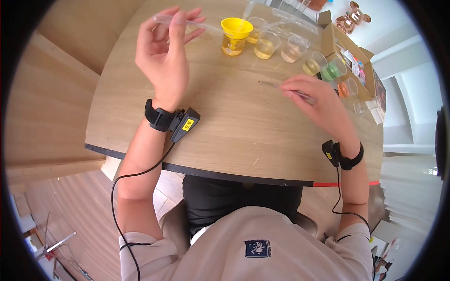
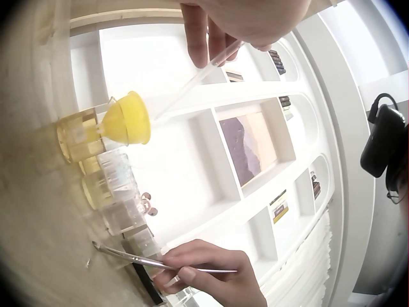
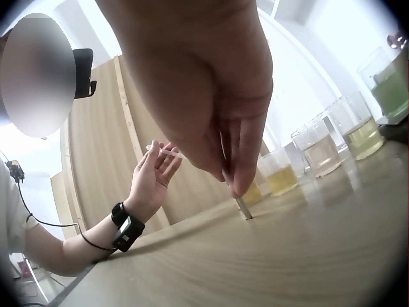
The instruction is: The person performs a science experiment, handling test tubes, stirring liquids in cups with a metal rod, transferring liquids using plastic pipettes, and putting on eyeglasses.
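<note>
My left hand [image 1: 165, 61] is raised over the far left of the table, pinching a clear plastic dropper [image 2: 201, 75] between thumb and fingers. The dropper's thin end slants toward a yellow funnel [image 1: 236, 28], overlapping its mouth in the head view; in the left wrist view it ends beside the rim. That funnel sits in a clear cup [image 1: 233, 48] of yellow liquid. On the right, my right hand [image 1: 316, 100] pinches a slim metal spatula [image 2: 137, 259] with a small scooped tip, which points left, low over the tabletop.
Clear cups of pale yellow [image 1: 265, 52], pinkish [image 1: 291, 55], green [image 1: 333, 71] and orange [image 1: 346, 89] liquid curve along the far right. Behind them stand a cardboard box [image 1: 329, 40] of supplies and a copper bear figurine [image 1: 352, 18]. The table's dark edge [image 1: 211, 173] runs near my body.
</note>
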The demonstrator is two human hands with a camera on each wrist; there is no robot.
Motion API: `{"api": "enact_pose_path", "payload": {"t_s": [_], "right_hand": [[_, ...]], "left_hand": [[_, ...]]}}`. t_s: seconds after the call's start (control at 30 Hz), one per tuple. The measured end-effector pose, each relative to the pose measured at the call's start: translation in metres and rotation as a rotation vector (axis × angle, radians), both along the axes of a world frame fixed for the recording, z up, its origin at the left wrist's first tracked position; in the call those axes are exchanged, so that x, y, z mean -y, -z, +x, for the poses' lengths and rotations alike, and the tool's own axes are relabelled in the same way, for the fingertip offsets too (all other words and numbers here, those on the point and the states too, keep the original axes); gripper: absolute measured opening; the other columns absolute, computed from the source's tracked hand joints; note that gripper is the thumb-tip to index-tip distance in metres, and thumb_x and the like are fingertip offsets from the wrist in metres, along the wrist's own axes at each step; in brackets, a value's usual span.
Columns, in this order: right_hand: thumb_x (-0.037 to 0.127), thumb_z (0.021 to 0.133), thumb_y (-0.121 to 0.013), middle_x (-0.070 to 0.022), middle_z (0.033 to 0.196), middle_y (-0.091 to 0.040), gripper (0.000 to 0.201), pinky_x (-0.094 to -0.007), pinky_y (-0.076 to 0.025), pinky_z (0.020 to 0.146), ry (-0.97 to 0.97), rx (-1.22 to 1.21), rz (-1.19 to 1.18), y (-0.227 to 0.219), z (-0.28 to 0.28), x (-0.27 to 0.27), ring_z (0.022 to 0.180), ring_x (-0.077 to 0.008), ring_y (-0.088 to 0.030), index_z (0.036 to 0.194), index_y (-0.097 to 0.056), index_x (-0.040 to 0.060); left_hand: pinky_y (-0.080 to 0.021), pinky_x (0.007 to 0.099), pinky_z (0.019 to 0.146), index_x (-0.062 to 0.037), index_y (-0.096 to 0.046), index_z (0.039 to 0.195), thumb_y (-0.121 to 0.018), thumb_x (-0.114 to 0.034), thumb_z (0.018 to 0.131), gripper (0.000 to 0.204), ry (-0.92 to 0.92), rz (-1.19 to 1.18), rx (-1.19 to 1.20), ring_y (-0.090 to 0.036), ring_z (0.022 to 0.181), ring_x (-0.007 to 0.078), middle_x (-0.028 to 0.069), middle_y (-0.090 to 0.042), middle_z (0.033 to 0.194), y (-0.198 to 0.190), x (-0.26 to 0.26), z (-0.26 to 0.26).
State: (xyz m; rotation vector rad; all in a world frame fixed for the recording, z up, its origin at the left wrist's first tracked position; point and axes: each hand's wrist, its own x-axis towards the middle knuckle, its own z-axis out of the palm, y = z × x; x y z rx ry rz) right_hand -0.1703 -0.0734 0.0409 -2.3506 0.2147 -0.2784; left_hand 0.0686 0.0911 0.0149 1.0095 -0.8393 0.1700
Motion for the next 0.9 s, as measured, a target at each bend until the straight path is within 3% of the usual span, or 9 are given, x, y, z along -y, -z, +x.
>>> {"api": "enact_pose_path", "payload": {"t_s": [0.1, 0.27, 0.37, 0.5, 0.57, 0.77, 0.9], "right_hand": [[0.004, 0.096, -0.060, -0.0123, 0.099, -0.065, 0.015, -0.0316, -0.057, 0.078, 0.044, -0.017, -0.101, -0.002, 0.003, 0.009, 0.085, -0.0251, -0.066, 0.109, -0.065, -0.0013], [0.007, 0.097, -0.060, -0.0120, 0.098, -0.065, 0.015, -0.0344, -0.053, 0.073, -0.001, 0.018, -0.299, 0.002, 0.003, 0.016, 0.079, -0.0289, -0.065, 0.108, -0.065, -0.0006], [0.007, 0.096, -0.060, -0.0121, 0.098, -0.065, 0.014, -0.0345, -0.053, 0.073, 0.015, -0.019, -0.123, -0.005, 0.000, 0.008, 0.079, -0.0289, -0.065, 0.108, -0.065, -0.0001], [0.006, 0.095, -0.061, -0.0115, 0.097, -0.066, 0.014, -0.0330, -0.056, 0.074, 0.037, -0.039, -0.214, -0.003, -0.004, 0.014, 0.080, -0.0276, -0.067, 0.107, -0.066, -0.0004], [0.006, 0.095, -0.062, -0.0111, 0.095, -0.066, 0.013, -0.0316, -0.058, 0.075, 0.023, -0.030, -0.090, -0.003, -0.008, 0.010, 0.081, -0.0261, -0.068, 0.106, -0.066, -0.0009], [0.006, 0.095, -0.062, -0.0115, 0.095, -0.066, 0.014, -0.0318, -0.057, 0.075, 0.140, 0.013, -0.127, -0.017, -0.005, 0.007, 0.083, -0.0255, -0.067, 0.106, -0.066, -0.0012], [0.006, 0.095, -0.063, -0.0115, 0.095, -0.067, 0.014, -0.0324, -0.055, 0.073, 0.068, 0.104, -0.180, 0.007, 0.006, 0.016, 0.082, -0.0258, -0.067, 0.106, -0.066, -0.0011]], "left_hand": [[-0.066, 0.0401, 0.079, 0.0076, -0.052, 0.118, -0.058, -0.004, 0.101, 0.022, 0.029, -0.049, -0.058, -0.072, 0.098, 0.0316, 0.0232, -0.069, 0.107, 0.001, 0.002, -0.001], [-0.066, 0.0401, 0.079, 0.0077, -0.052, 0.118, -0.058, -0.004, 0.101, 0.022, 0.020, -0.033, -0.053, -0.072, 0.098, 0.0317, 0.0238, -0.069, 0.107, 0.002, 0.002, -0.002], [-0.066, 0.0402, 0.079, 0.0079, -0.052, 0.118, -0.058, -0.004, 0.101, 0.022, 0.030, -0.031, -0.057, -0.072, 0.099, 0.0318, 0.0240, -0.069, 0.107, 0.003, 0.003, -0.004], [-0.066, 0.0404, 0.079, 0.0078, -0.052, 0.118, -0.058, -0.004, 0.101, 0.021, 0.020, -0.002, -0.054, -0.072, 0.099, 0.0319, 0.0242, -0.069, 0.107, 0.003, 0.002, -0.004], [-0.066, 0.0405, 0.079, 0.0078, -0.052, 0.117, -0.058, -0.003, 0.101, 0.021, 0.017, -0.009, -0.045, -0.072, 0.099, 0.0320, 0.0242, -0.068, 0.107, 0.004, 0.003, -0.004], [-0.065, 0.0437, 0.081, 0.0076, -0.052, 0.116, -0.056, -0.007, 0.102, 0.020, 0.015, 0.007, -0.016, -0.071, 0.101, 0.0332, 0.0258, -0.068, 0.109, 0.006, 0.003, -0.004], [-0.065, 0.0464, 0.083, 0.0075, -0.052, 0.114, -0.055, -0.010, 0.104, 0.021, 0.011, 0.034, -0.019, -0.071, 0.103, 0.0346, 0.0274, -0.067, 0.110, 0.003, 0.003, -0.008]]}}
